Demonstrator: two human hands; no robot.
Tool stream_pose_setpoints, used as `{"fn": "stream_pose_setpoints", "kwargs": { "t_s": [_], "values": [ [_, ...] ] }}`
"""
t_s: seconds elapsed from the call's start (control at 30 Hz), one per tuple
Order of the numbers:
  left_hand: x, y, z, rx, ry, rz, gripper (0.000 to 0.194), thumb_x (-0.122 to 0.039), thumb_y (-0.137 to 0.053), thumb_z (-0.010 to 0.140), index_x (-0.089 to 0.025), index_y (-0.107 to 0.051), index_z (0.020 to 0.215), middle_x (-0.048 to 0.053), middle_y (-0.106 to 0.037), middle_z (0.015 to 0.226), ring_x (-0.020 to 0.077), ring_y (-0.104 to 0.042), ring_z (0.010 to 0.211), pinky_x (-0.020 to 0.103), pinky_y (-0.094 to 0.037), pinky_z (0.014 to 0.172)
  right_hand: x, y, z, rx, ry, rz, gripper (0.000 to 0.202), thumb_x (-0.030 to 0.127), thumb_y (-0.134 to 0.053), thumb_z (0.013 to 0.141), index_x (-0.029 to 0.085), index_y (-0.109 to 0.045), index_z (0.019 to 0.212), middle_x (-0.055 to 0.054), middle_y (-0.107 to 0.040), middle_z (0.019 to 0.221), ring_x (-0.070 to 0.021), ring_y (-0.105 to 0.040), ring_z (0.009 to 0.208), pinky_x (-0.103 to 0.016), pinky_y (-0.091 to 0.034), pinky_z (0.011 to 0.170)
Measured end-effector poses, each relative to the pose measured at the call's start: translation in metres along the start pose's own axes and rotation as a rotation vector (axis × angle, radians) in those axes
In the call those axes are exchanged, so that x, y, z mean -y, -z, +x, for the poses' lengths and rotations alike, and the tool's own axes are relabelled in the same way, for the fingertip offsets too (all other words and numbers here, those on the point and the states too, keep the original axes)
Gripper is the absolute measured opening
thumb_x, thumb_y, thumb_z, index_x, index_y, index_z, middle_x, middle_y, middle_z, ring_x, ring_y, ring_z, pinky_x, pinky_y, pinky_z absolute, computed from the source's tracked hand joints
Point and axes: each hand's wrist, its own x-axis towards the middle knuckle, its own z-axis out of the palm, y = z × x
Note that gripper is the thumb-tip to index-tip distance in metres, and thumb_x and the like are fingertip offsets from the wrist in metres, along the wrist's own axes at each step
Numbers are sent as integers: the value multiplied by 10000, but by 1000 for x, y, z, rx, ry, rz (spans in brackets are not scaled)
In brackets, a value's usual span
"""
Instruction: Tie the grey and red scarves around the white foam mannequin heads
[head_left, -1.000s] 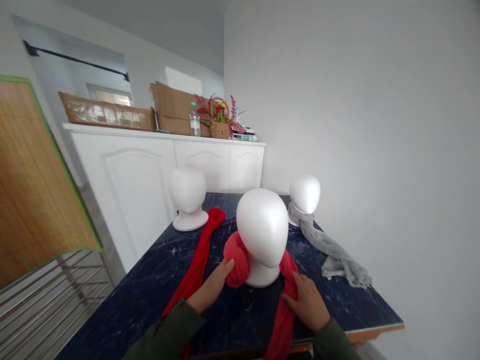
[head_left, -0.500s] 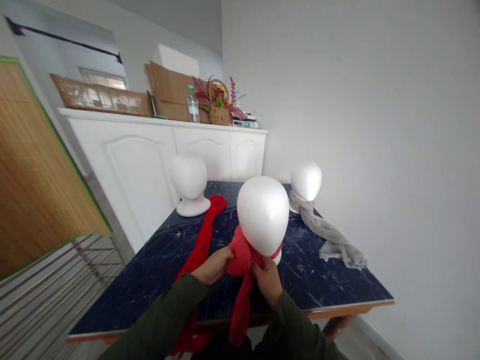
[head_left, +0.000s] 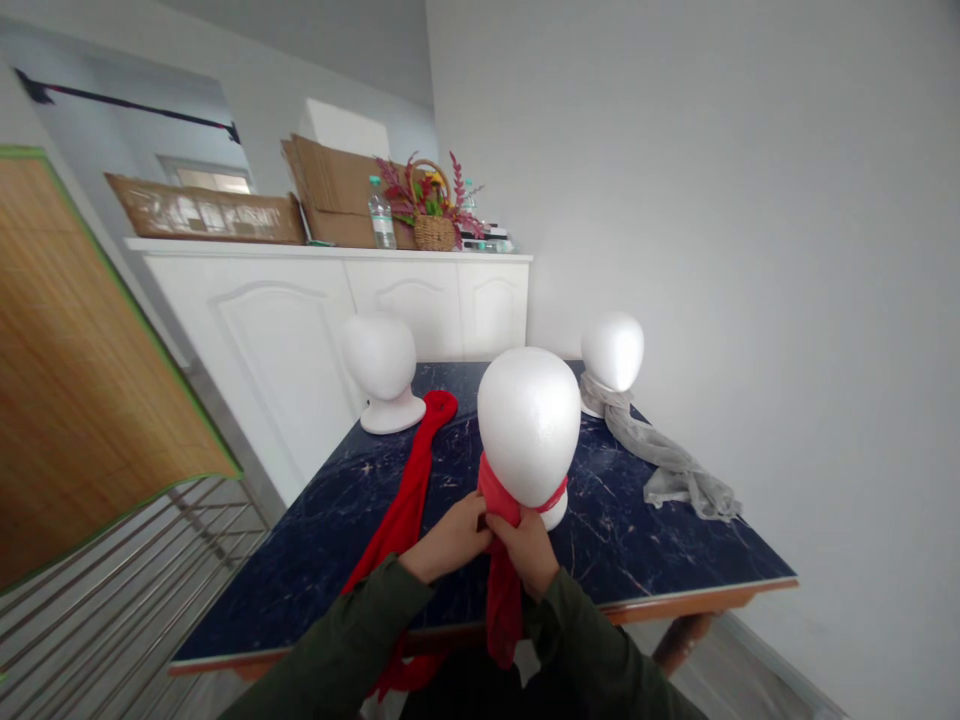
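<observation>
A white foam mannequin head (head_left: 529, 425) stands near the front of the dark blue marbled table (head_left: 600, 560). Around its neck goes a coral-red scarf (head_left: 504, 600), its end hanging down past the table's front edge. My left hand (head_left: 461, 535) is closed on the scarf at the front left of the neck. Right beside it, my right hand (head_left: 525, 548) pinches the scarf just under the chin. The two hands nearly touch, and the fingertips are partly hidden. A second, brighter red scarf (head_left: 409, 485) lies lengthwise to the left of my left hand.
At the back left stands a bare mannequin head (head_left: 380, 360). Another head (head_left: 613, 352), at the back right, wears a grey scarf (head_left: 649, 445) trailing across the table. Behind is a white cabinet (head_left: 292, 330) with boxes, a bottle (head_left: 382, 215) and a flower basket (head_left: 435, 232). A metal rack (head_left: 180, 560) stands left.
The loose bulge of coral scarf at the neck's left has flattened and drawn in close. My left hand has moved right, up against my right hand. The view has shifted slightly.
</observation>
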Motion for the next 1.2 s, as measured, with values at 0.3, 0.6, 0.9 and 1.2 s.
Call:
{"fn": "stream_pose_setpoints", "kwargs": {
  "t_s": [0.3,0.6,0.9,1.2],
  "values": [
    [11,10,20,29,382,-325,164,-29,-604,580,-150,-609,689,0,-627,646,146,-542,608,233,-402,605,-1,4,-3,168,-249,551,245,250,-660,608,131,-680,821,-48,-698,733,-196,-642,711,-319,-485,750],
    [9,15,29,-28,567,-659,121,-44,-567,658,-144,-633,648,18,-669,635,150,-602,608,232,-463,611,-15,43,-1,-47,-11,-339,145,224,-571,647,141,-662,724,-8,-642,623,-158,-546,579,-258,-408,572],
    [-8,14,-1,-251,566,-1220,216,-182,-381,856,-114,-584,824,64,-648,747,136,-645,702,266,-548,670,-18,58,5,-26,31,-813,152,247,-532,699,158,-624,781,-73,-656,730,-180,-565,656,-252,-329,583],
    [-42,51,-117,-797,118,-1400,358,-187,-422,828,-143,-473,1179,98,-639,953,35,-524,486,95,-451,377,-21,61,9,-26,39,-785,160,256,-496,736,166,-594,825,-86,-666,805,-203,-601,761,-264,-373,649]
  ]
}}
